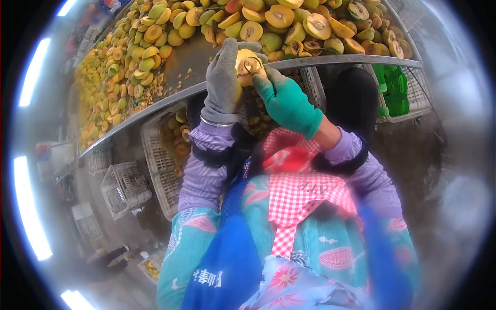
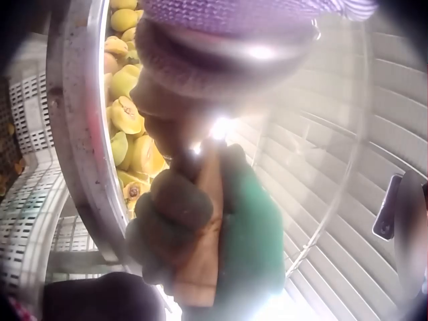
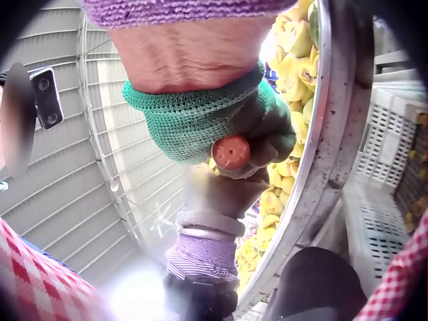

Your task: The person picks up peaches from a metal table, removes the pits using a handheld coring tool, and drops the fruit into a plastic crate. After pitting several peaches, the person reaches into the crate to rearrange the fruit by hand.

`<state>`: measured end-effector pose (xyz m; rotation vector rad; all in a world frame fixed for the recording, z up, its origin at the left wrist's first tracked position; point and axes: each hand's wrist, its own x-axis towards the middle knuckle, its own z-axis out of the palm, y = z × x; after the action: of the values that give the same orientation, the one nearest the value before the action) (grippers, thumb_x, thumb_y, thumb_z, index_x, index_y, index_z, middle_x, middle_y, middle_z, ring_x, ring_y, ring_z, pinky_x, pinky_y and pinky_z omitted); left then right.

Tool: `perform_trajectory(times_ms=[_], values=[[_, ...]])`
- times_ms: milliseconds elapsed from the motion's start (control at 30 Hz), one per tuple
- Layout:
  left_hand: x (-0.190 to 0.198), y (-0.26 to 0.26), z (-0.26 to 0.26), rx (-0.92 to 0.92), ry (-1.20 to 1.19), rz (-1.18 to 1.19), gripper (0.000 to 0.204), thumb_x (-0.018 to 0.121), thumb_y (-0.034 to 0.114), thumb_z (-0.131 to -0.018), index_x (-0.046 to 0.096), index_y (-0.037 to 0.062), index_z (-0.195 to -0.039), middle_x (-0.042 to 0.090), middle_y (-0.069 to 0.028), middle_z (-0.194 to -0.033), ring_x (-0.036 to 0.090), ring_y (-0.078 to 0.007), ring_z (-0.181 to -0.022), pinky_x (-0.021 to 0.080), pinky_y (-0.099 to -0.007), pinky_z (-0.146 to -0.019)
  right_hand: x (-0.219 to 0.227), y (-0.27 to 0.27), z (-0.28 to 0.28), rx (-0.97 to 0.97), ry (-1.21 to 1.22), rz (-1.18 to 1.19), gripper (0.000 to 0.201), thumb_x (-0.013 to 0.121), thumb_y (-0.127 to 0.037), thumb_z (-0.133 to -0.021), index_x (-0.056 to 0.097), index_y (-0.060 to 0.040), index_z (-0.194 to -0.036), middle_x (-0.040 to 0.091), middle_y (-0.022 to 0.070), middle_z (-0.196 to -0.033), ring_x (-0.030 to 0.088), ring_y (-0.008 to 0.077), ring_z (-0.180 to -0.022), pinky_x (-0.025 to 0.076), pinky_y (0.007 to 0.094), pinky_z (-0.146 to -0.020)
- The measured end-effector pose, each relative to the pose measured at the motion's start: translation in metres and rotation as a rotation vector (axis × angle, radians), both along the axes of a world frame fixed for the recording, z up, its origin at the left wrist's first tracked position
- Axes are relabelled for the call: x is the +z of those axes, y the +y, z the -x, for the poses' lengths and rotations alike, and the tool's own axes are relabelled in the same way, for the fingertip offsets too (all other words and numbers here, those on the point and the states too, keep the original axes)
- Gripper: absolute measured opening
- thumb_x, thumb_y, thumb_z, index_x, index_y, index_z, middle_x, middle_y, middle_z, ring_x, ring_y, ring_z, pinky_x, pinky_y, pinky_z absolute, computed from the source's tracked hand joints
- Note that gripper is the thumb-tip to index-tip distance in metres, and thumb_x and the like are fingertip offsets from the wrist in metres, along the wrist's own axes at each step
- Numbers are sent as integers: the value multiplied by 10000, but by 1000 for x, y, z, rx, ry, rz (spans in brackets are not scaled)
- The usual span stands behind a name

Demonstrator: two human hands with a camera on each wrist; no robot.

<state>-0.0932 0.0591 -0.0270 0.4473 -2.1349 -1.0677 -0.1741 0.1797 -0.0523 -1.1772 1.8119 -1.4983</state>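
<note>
My left hand (image 1: 222, 77), in a grey glove, holds a halved peach (image 1: 242, 61) over the near rim of the metal table, cut face showing. In a green glove, my right hand (image 1: 292, 103) grips a pitting knife by its wooden handle (image 2: 206, 247). The knife's thin curved metal loop (image 1: 253, 64) lies at the pit in the middle of the cut face. Seen in the right wrist view, the round handle end (image 3: 231, 152) sticks out of the green fist. Glare and shadow blur my left fingers in the left wrist view.
Heaped peach halves (image 1: 147, 57) cover much of the metal table (image 1: 194, 64), with loose pits scattered at left. Its raised rim (image 1: 183, 89) runs just beyond my body. White plastic crates (image 1: 155, 165) stand below, and a green basket (image 1: 395, 90) sits in one at right.
</note>
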Motion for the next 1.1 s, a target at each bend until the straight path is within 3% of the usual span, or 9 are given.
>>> perform_trajectory(times_ms=[133,267,333,433,633,833,933,1033,1100], values=[[5,5,-4,31,-17,112,210,536,166,-994,611,-24,-1041,712,-127,-886,694,-189,-833,567,-292,-736,0,0,1,133,-186,41,376,479,-329,-1014,572,22,-1111,645,285,-890,626,461,-843,482,483,-710],[7,9,3,-13,193,-711,375,448,293,-1038,623,-37,-1002,693,-138,-850,689,-202,-769,565,-303,-689,-10,0,-5,119,-187,85,398,468,-332,-1019,566,28,-1156,651,276,-921,633,443,-863,484,468,-745],[9,15,10,67,197,-851,439,419,334,-1045,629,-45,-975,681,-143,-829,681,-209,-733,561,-312,-662,-13,0,-9,85,-202,137,399,464,-332,-1020,568,33,-1142,650,278,-912,634,443,-856,485,466,-739],[6,21,16,157,189,-791,443,453,342,-1032,635,-52,-941,671,-145,-816,666,-215,-704,551,-326,-640,-17,-1,-8,61,-157,28,418,463,-342,-1021,576,50,-1112,650,270,-892,641,408,-820,487,439,-738],[4,15,21,100,148,-832,423,511,341,-1013,650,-49,-930,666,-153,-769,651,-209,-656,538,-313,-604,-19,-2,-8,62,-288,114,493,448,-403,-1025,593,68,-1048,648,189,-819,640,297,-774,483,380,-705],[6,2,22,-1,-55,-871,356,579,307,-991,668,-28,-911,670,-118,-748,645,-169,-651,522,-280,-580,0,5,-8,175,-873,-51,443,412,-410,-1029,562,-36,-843,599,93,-710,575,178,-586,456,340,-520],[3,4,29,146,-6,-456,326,599,289,-983,679,-21,-920,675,-92,-765,643,-147,-666,514,-261,-575,19,9,-1,292,-1113,-53,410,385,-420,-1029,500,-99,-802,531,52,-619,494,156,-504,417,330,-454],[12,-10,26,4,-174,-410,361,589,335,-983,687,-9,-931,674,-71,-787,633,-123,-666,516,-257,-598,10,0,-4,424,-1397,58,411,361,-471,-1030,499,-128,-850,473,1,-583,453,151,-488,388,320,-453],[35,-33,22,-335,-463,-498,395,580,372,-979,689,-4,-929,668,-57,-795,628,-117,-693,515,-257,-642,1,-2,-5,644,-1627,144,404,359,-496,-1028,497,-147,-879,458,-17,-588,437,144,-482,369,318,-451]])
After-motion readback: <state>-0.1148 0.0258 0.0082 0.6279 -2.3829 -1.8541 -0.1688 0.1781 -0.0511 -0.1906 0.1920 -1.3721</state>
